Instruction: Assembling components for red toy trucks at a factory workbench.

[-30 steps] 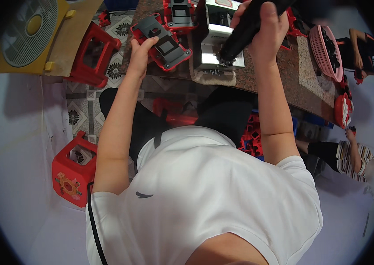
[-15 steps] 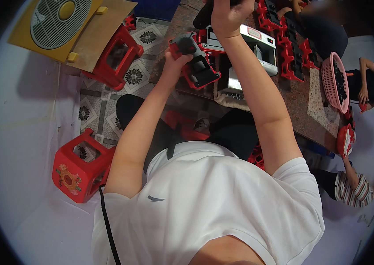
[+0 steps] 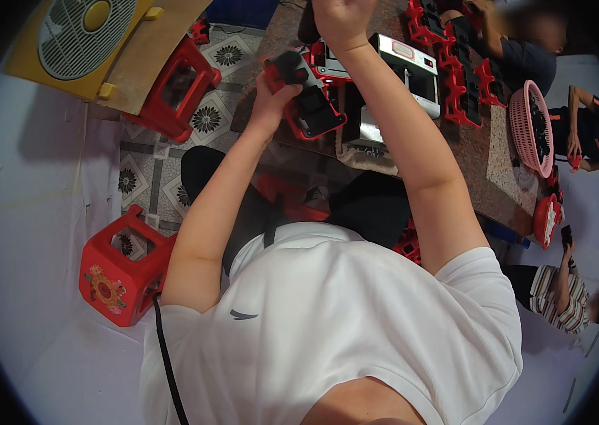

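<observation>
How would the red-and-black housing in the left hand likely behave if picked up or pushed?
The red-and-black housing is probably stiff: it shows no visible bend, though the left hand grips just one side. Pushed along a flat surface, it would likely slide rather than roll, given its broad, angular outline.

Flower-patterned floor tiles (image 3: 207, 120), pale wall (image 3: 23, 227)

The red-and-black frame (image 3: 312, 108) looks plastic, the tabletop (image 3: 478, 161) smooth stone.
</observation>
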A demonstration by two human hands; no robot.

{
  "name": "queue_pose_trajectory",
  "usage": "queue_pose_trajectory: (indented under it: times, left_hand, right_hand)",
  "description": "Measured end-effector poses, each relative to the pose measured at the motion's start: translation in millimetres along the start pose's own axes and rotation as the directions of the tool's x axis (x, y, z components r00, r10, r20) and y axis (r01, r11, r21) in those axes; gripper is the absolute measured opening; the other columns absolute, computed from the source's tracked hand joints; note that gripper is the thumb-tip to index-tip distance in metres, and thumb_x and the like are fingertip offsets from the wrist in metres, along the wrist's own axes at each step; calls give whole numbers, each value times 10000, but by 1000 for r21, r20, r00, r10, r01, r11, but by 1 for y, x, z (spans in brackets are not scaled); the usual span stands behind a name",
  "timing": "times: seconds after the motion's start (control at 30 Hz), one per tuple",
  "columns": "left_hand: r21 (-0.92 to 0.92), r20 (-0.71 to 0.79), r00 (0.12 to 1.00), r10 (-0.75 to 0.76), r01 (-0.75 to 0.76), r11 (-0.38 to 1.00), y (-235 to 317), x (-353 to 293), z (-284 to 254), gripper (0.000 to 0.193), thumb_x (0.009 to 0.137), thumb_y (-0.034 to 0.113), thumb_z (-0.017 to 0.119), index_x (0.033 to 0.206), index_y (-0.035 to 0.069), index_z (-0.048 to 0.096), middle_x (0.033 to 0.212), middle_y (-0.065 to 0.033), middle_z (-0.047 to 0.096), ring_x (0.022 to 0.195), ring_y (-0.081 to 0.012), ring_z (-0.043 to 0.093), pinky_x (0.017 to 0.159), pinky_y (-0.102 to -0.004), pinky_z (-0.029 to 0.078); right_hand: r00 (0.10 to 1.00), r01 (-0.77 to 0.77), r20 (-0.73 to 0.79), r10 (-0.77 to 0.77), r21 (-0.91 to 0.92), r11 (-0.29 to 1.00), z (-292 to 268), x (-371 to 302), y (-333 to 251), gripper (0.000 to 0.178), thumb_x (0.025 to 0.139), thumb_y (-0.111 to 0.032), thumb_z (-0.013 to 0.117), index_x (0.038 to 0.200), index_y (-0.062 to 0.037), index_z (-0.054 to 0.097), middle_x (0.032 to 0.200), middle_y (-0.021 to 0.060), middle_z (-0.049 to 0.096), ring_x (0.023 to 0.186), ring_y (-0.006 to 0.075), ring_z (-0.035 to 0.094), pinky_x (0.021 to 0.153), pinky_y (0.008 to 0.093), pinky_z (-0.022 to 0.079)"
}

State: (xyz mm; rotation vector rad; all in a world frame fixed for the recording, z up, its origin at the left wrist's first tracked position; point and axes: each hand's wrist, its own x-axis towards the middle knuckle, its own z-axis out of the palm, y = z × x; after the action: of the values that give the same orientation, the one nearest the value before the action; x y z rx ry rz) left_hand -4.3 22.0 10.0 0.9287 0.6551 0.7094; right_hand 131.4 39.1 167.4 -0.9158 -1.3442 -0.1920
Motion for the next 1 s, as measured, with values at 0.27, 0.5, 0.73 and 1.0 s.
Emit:
queue_pose_trajectory:
  times: [0.27, 0.5, 0.73, 1.0]
  left_hand:
    - [20, 18, 998, 61, -61, 998, 3, -6, -4, 559, 785, 189, 699, 1205, 15, 375, 1143, -124, 534, 1024, -211, 574, 876, -343, 489]
    - [40, 15, 1000, -8, 8, 999, -1, -4, -3, 525, 803, 213, 682, 1188, 22, 382, 1165, -122, 525, 1063, -203, 548, 916, -337, 453]
    - [47, 13, 999, -45, 45, 998, -3, -4, -4, 524, 809, 231, 679, 1191, 28, 382, 1169, -123, 522, 1067, -207, 548, 912, -339, 459]
    - [61, -19, 1000, -4, 5, 998, 1, -6, -5, 530, 796, 223, 696, 1173, 24, 380, 1144, -128, 530, 1041, -210, 565, 891, -342, 480]
  right_hand:
    - [860, -507, 174, 480, 187, 841, -90, 4, -98, 384, 888, -397, 641, 957, -51, 489, 700, 75, 583, 543, 143, 574, 488, 271, 479]
    - [958, -284, 76, 278, 84, 955, -160, -66, -93, 465, 879, -326, 622, 1132, 30, 464, 796, 157, 614, 626, 197, 614, 543, 287, 508]
    - [970, -242, 6, 242, 39, 969, -162, -87, -92, 481, 887, -359, 622, 1128, 25, 460, 787, 154, 616, 599, 190, 612, 537, 288, 518]
    - [819, -551, 22, 574, 313, 774, -115, -17, -98, 423, 865, -437, 658, 933, -45, 513, 703, 72, 590, 543, 157, 582, 489, 286, 493]
